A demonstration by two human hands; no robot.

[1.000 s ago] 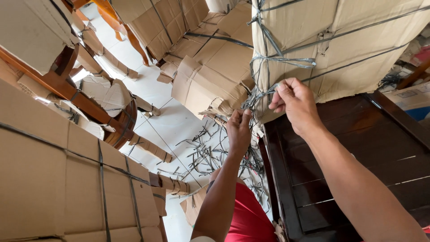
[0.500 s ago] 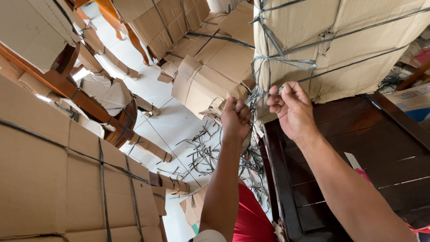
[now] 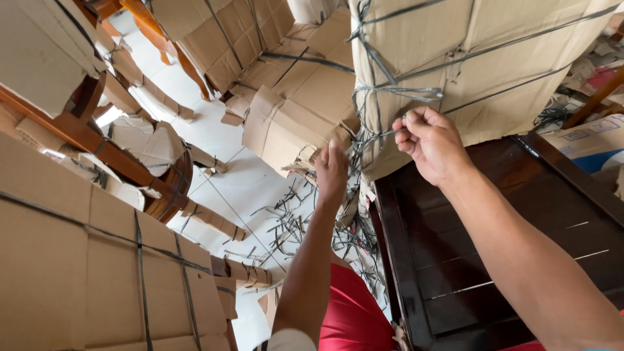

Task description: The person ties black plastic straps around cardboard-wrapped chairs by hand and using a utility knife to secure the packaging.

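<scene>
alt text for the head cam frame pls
Two bare hands work at grey plastic straps binding a cardboard-wrapped bundle: the right hand pinches a strap, the left hand grips strap ends beside it. Dark wooden furniture lies below; cut strap pieces litter the white floor.

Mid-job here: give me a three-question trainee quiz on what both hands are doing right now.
1. True or false: the right hand pinches a grey strap on the cardboard-wrapped bundle.
2. The left hand is: A) flat on the dark wooden cabinet; B) raised beside the bundle's corner among loose strap ends; C) on the floor.
3. What litters the white floor?

Key: 1 true; 2 B; 3 cut strap pieces.
</scene>
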